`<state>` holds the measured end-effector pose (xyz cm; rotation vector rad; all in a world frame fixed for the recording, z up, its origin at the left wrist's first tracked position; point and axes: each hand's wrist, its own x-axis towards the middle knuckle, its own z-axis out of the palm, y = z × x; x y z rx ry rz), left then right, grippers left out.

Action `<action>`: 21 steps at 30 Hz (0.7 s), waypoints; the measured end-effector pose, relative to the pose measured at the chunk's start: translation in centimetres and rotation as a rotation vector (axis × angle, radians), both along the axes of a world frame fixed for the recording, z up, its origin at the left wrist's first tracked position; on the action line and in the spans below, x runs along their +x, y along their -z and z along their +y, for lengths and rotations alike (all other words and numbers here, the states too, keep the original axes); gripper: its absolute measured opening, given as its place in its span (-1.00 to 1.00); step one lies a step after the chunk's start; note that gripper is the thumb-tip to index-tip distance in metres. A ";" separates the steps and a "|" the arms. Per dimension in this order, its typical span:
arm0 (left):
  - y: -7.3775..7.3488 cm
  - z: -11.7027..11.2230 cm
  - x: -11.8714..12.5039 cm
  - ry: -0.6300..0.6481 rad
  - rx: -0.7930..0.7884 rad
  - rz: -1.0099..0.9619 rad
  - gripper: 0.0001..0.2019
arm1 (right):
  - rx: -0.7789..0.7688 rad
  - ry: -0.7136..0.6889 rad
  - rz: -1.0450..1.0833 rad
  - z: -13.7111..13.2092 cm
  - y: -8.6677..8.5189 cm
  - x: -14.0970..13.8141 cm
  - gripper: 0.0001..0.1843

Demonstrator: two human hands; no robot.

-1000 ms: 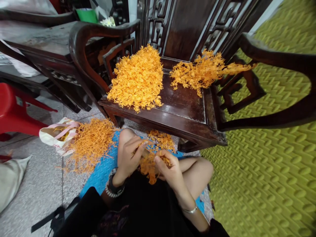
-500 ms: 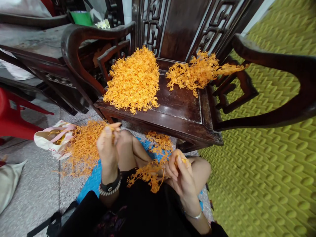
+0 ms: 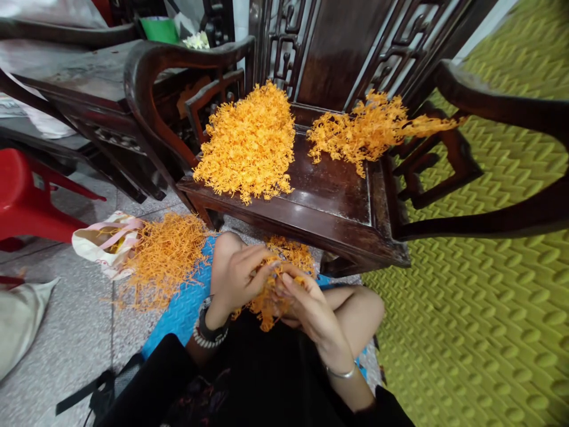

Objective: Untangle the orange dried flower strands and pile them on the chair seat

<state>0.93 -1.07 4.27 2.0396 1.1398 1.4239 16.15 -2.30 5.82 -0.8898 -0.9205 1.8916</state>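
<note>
My left hand (image 3: 246, 276) has come up against my right hand (image 3: 313, 308) above my lap. Between them hangs a tangled bunch of orange plastic-looking sprigs (image 3: 268, 305). The right fingers are closed round this bunch, and the left fingers pinch at its upper part; the exact piece between them is hidden. On the chair seat in front lies a dense heap of orange flower-like pieces (image 3: 251, 145). To its right sits a looser orange bunch (image 3: 364, 130). A pile of thin orange strands (image 3: 171, 258) covers the floor at left, and more orange pieces (image 3: 296, 254) lie under the chair edge.
The dark carved wooden chair (image 3: 329, 228) stands close before my knees. A cloth bag (image 3: 95, 255) leans by the strand pile, near a red plastic stool (image 3: 31, 196). Blue matting (image 3: 189, 305) is under me; a yellow-green textured mat (image 3: 471, 314) fills the right side.
My left hand has moved right, from beside the strand pile to the bunch at my right hand. The view has shifted slightly left.
</note>
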 end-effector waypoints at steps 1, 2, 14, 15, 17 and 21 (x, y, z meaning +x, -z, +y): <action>-0.1 0.2 -0.5 -0.124 0.056 0.001 -0.79 | 0.037 0.005 -0.081 0.0 0.1 0.0 -0.76; -0.4 0.3 -1.2 -0.286 0.114 -0.044 -0.77 | 0.080 0.004 -0.166 0.0 0.2 0.2 -0.76; 0.3 0.2 -2.5 -0.238 -0.179 -0.431 -0.74 | 0.130 0.098 -0.077 0.0 0.5 0.2 -0.76; 1.0 0.0 -1.5 -0.184 -0.228 -0.399 -0.70 | 0.118 0.096 -0.056 0.1 0.3 0.0 -0.77; 2.0 -0.1 -0.1 -0.066 -0.296 -0.333 -0.64 | 0.071 0.090 -0.006 0.1 0.1 -0.4 -0.79; 2.1 -0.1 1.0 0.150 -0.375 -0.154 -0.66 | -0.020 0.105 0.105 0.3 0.1 -0.6 -0.82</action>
